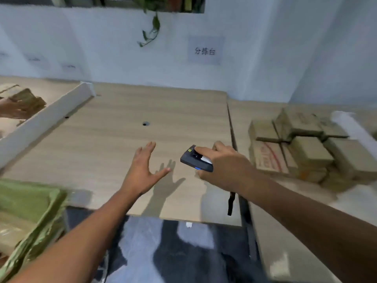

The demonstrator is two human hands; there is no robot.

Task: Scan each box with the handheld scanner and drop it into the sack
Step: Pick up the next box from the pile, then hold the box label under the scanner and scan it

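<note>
Gripping the scanner (196, 159), the right hand (224, 166) curls over its top, front end pointed left, probably ready for the next read. Left hand (142, 168) is just beside it, fingers spread, holding nothing, above the worktop (102, 139); free to fetch a box, I'd guess. Boxes (295, 148) sit in one pile right of the right hand, roughly seven, too blurred for an exact count. One green sack (30, 207) lies low-left of the left hand, within drop reach. One scanner.

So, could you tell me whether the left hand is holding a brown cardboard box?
No, the left hand hovers open and empty, and the brown cardboard boxes sit stacked to the right.
</note>
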